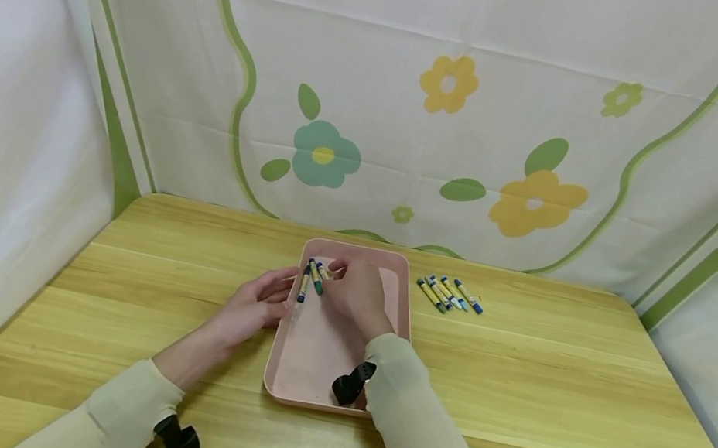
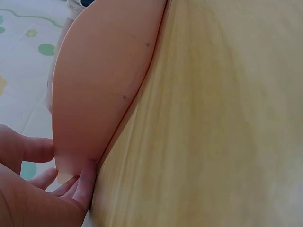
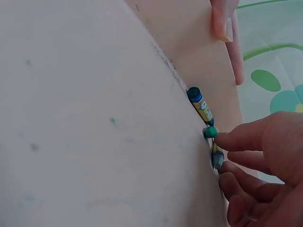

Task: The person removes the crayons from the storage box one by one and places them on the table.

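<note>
The right hand [image 1: 358,290] is pinching a grey-tipped crayon [image 3: 218,160], slanting away leftward; the left hand [image 1: 252,309], fingers spread, is touching the tray [image 1: 316,362].

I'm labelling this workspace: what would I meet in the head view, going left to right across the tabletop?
Bare left hand → short yellow-wrapped crayons inside the pink rectangular tray → bare right hand → a second group of yellow-wrapped crayons on the wood-grain table.
</note>
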`<state>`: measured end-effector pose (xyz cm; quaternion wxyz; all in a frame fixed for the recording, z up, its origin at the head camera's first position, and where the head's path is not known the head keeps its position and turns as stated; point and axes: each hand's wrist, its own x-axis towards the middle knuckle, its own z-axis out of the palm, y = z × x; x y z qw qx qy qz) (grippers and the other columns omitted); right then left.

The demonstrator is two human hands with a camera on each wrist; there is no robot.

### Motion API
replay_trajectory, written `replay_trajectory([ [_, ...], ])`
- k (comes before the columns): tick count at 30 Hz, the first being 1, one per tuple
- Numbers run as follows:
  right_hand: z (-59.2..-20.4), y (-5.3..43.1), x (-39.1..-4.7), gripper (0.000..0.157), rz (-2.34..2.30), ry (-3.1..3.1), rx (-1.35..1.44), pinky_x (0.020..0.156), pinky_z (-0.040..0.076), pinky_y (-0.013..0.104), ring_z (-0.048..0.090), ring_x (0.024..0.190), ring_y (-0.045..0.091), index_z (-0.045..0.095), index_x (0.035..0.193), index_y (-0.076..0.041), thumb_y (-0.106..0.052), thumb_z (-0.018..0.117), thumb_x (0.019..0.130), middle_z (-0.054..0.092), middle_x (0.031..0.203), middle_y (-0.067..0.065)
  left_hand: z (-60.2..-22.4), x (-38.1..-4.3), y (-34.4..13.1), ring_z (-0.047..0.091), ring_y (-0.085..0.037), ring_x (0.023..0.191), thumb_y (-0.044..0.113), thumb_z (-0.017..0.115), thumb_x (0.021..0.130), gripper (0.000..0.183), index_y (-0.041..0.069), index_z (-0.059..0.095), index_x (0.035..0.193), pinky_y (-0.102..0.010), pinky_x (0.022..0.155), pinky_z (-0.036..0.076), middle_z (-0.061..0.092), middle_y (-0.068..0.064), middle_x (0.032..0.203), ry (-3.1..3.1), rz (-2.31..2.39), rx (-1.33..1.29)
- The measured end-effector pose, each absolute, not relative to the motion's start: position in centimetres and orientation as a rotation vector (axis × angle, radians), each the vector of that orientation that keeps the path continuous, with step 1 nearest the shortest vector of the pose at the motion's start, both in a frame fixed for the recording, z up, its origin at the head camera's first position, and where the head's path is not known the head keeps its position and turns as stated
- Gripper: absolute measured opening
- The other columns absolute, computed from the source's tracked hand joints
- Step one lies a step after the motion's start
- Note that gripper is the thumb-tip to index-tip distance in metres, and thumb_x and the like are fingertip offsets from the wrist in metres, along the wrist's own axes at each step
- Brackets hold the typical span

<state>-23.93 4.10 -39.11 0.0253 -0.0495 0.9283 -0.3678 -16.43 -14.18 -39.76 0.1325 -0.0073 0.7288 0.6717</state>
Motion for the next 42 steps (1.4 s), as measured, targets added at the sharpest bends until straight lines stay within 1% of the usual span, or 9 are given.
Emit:
replay_trajectory([
  [4, -39.17, 3.98, -23.98, 0.022, -1.146, 2.858, -0.143, 0.082, 0.056, 0.035, 0.064, 0.089, 0.018, 0.078, 0.109, -0.014, -0.022, 0.085, 0.090, 0.074, 0.100, 0.000, -39.81, -16.44, -14.23, 0.044, -0.036, 0.154, 0.006, 0.056, 0.105, 0.065, 0.013, 0.034, 0.166, -0.037, 0.109, 0.052, 0.040, -0.019, 0.169, 2.111, 1.947, -0.023],
  [10, -39.26, 3.88, -23.97, 0.018, -1.158, 2.852, -0.140, 0.084, 0.057, 0.036, 0.064, 0.090, 0.018, 0.082, 0.107, -0.015, -0.021, 0.085, 0.090, 0.076, 0.101, 0.000, -39.77, -16.40, -14.18, 0.044, -0.035, 0.154, 0.006, 0.056, 0.106, 0.065, 0.014, 0.035, 0.166, -0.038, 0.111, 0.053, 0.040, -0.018, 0.169, 2.111, 1.948, -0.029],
  [18, -39.21, 3.90, -24.01, 0.011, -1.137, 2.877, -0.140, 0.075, 0.053, 0.031, 0.063, 0.085, 0.018, 0.083, 0.102, -0.013, -0.016, 0.081, 0.092, 0.075, 0.095, 0.000, -39.76, -16.42, -14.13, 0.045, -0.037, 0.153, 0.005, 0.056, 0.106, 0.065, 0.012, 0.033, 0.167, -0.039, 0.111, 0.053, 0.039, -0.020, 0.169, 2.107, 1.954, -0.019],
  [24, -38.92, 3.88, -24.01, 0.012, -1.136, 2.867, -0.092, 0.071, 0.053, 0.029, 0.064, 0.084, 0.019, 0.083, 0.102, -0.013, -0.010, 0.079, 0.091, 0.075, 0.096, 0.001, -39.77, -16.50, -14.19, 0.045, -0.036, 0.153, 0.005, 0.056, 0.106, 0.065, 0.013, 0.034, 0.166, -0.039, 0.111, 0.052, 0.040, -0.018, 0.169, 2.109, 1.952, -0.031],
  [30, -38.79, 3.94, -23.93, 0.012, -1.154, 2.875, -0.071, 0.069, 0.052, 0.028, 0.064, 0.083, 0.018, 0.083, 0.099, -0.015, -0.010, 0.076, 0.091, 0.076, 0.096, 0.000, -39.61, -16.28, -14.15, 0.044, -0.038, 0.154, 0.004, 0.056, 0.105, 0.065, 0.010, 0.033, 0.166, -0.043, 0.114, 0.051, 0.038, -0.020, 0.170, 2.112, 1.951, -0.006],
  [35, -38.73, 4.00, -23.86, 0.007, -1.201, 2.885, -0.093, 0.067, 0.051, 0.028, 0.064, 0.078, 0.017, 0.083, 0.097, -0.015, -0.014, 0.078, 0.092, 0.076, 0.092, 0.000, -39.64, -16.20, -14.12, 0.044, -0.038, 0.154, 0.004, 0.056, 0.105, 0.066, 0.011, 0.033, 0.167, -0.047, 0.117, 0.049, 0.038, -0.021, 0.170, 2.111, 1.952, -0.006],
  [37, -38.70, 4.01, -23.84, 0.005, -1.223, 2.879, -0.092, 0.067, 0.051, 0.029, 0.064, 0.078, 0.017, 0.083, 0.096, -0.015, -0.018, 0.079, 0.093, 0.076, 0.091, 0.000, -39.66, -16.18, -14.12, 0.045, -0.039, 0.154, 0.004, 0.056, 0.106, 0.066, 0.011, 0.033, 0.167, -0.048, 0.118, 0.049, 0.038, -0.021, 0.170, 2.111, 1.953, -0.008],
  [40, -38.63, 4.06, -23.77, 0.012, -1.253, 2.874, -0.092, 0.068, 0.051, 0.029, 0.065, 0.079, 0.017, 0.082, 0.099, -0.016, -0.026, 0.081, 0.094, 0.075, 0.091, -0.001, -39.72, -16.21, -14.12, 0.044, -0.039, 0.154, 0.004, 0.055, 0.106, 0.066, 0.011, 0.032, 0.167, -0.047, 0.117, 0.049, 0.038, -0.021, 0.170, 2.111, 1.955, -0.005],
  [42, -38.56, 4.13, -23.72, 0.016, -1.279, 2.862, -0.078, 0.068, 0.051, 0.029, 0.066, 0.080, 0.017, 0.081, 0.100, -0.016, -0.031, 0.082, 0.094, 0.075, 0.092, -0.001, -39.75, -16.26, -14.08, 0.045, -0.038, 0.154, 0.004, 0.056, 0.106, 0.066, 0.012, 0.033, 0.167, -0.043, 0.114, 0.051, 0.039, -0.020, 0.169, 2.111, 1.954, -0.011],
])
